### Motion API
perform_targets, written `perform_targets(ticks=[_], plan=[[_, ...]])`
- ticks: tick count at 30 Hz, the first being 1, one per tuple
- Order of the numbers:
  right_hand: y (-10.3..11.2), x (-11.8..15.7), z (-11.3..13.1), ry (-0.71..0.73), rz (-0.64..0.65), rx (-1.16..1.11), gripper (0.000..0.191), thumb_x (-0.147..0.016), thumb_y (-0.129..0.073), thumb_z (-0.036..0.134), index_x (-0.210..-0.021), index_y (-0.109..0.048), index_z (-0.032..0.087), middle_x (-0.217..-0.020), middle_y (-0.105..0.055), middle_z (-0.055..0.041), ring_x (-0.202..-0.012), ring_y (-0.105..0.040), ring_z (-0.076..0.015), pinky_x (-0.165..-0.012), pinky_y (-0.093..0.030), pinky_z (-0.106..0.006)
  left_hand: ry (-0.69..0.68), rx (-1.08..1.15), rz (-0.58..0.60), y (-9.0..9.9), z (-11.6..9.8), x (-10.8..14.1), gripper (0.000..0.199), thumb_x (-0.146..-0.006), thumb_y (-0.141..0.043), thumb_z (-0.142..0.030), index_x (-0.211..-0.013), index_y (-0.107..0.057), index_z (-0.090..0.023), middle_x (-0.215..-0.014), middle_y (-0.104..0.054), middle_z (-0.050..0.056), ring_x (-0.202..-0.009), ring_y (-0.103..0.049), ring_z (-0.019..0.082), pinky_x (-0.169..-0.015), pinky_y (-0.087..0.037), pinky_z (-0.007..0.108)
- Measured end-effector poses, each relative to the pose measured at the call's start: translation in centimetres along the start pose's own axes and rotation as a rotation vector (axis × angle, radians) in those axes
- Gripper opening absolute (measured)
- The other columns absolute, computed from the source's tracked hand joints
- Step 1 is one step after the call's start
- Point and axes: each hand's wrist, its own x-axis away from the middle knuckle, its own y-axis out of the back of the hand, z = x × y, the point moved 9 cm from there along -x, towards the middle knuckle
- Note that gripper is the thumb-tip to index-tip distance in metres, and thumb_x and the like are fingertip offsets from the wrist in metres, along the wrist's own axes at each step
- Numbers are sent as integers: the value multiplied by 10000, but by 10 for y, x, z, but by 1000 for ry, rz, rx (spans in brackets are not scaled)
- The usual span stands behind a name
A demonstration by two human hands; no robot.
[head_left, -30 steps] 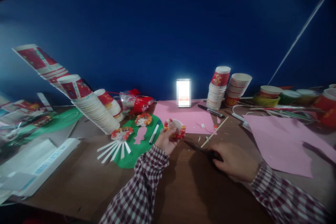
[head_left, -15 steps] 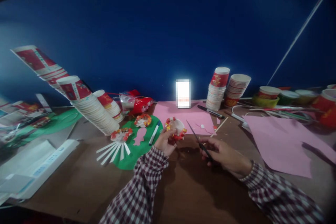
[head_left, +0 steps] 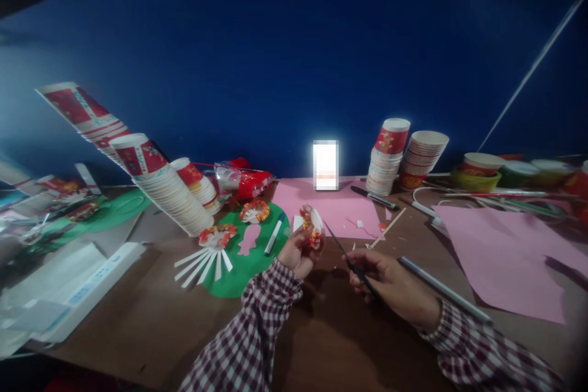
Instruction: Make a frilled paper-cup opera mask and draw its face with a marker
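Note:
A small red-and-yellow rolled paper piece with a white inside (head_left: pixel 315 224) is pinched in my left hand (head_left: pixel 298 252), tilted on edge above the front of a pink sheet (head_left: pixel 337 208). My right hand (head_left: pixel 379 275) is closed on dark scissors (head_left: pixel 357 269), whose thin blades point up and left towards the piece without touching it. Left of my left hand, a green paper (head_left: pixel 232 269) bears a pink fish-shaped cutout (head_left: pixel 249 239), a marker (head_left: pixel 274 234) and two similar curled pieces (head_left: pixel 254 212), one with white strips fanned out (head_left: pixel 204 264).
Tall stacks of paper cups lean at the left (head_left: pixel 172 202) and stand at the back right (head_left: pixel 386 162). A lit phone-like screen (head_left: pixel 326 165) stands at the back. Pink paper (head_left: pixel 500 257), a silver rod (head_left: pixel 445 291) and a white power strip (head_left: pixel 94 291) lie at the sides.
My left hand has turned the curled piece more onto its edge. The view has shifted slightly, and the silver rod beside my right wrist now shows.

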Motion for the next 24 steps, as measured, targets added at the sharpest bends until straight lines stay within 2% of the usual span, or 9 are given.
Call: perform_targets(ticks=[7, 13, 17, 20, 22, 24], plan=[[-2, 1, -2, -57, -3, 8, 380, -680, -643, 357, -1004, -525, 197, -731, -578, 12, -581, -539, -87, -422, -399, -167, -6, -24, 5, -1, 2, 0, 143, -679, -576, -48, -784, -599, -142, -702, -575, 10, -673, -568, 87, -644, -491, 180], [0, 0, -4, -38, -10, 28, 377, -688, -642, 369, -1007, -533, 198, -722, -590, 5, -577, -546, -88, -415, -397, -157, -11, -38, -42, 5, 3, 0, 143, -655, -581, -51, -767, -590, -140, -743, -593, 25, -746, -578, 109, -669, -483, 195], [4, -1, -5, -19, -22, 55, 389, -703, -633, 367, -1035, -526, 195, -726, -596, 0, -572, -545, -90, -407, -395, -156, -4, -42, -57, 7, 2, 1, 93, -667, -611, -107, -746, -575, -139, -736, -596, 22, -709, -588, 110, -684, -494, 225], [4, -1, -7, -20, -12, 65, 379, -711, -629, 343, -1042, -527, 190, -724, -597, 2, -566, -540, -86, -405, -395, -156, 64, -105, -50, 10, 5, 1, 145, -667, -660, -183, -769, -561, -151, -695, -588, 13, -639, -589, 109, -539, -473, 186], [3, -1, -8, -20, -3, 66, 369, -714, -627, 321, -1045, -529, 192, -727, -601, 3, -572, -541, -87, -415, -401, -160, 123, -162, -51, 13, 9, 1, 198, -659, -681, -236, -790, -554, -159, -658, -577, 13, -609, -588, 118, -415, -389, 141], [2, -1, -7, -19, 2, 69, 359, -715, -622, 317, -1041, -535, 195, -735, -607, 0, -575, -545, -90, -421, -405, -167, 127, -185, -45, 15, 9, 1, 235, -644, -695, -247, -809, -548, -167, -643, -569, 8, -602, -587, 119, -383, -344, 127]])
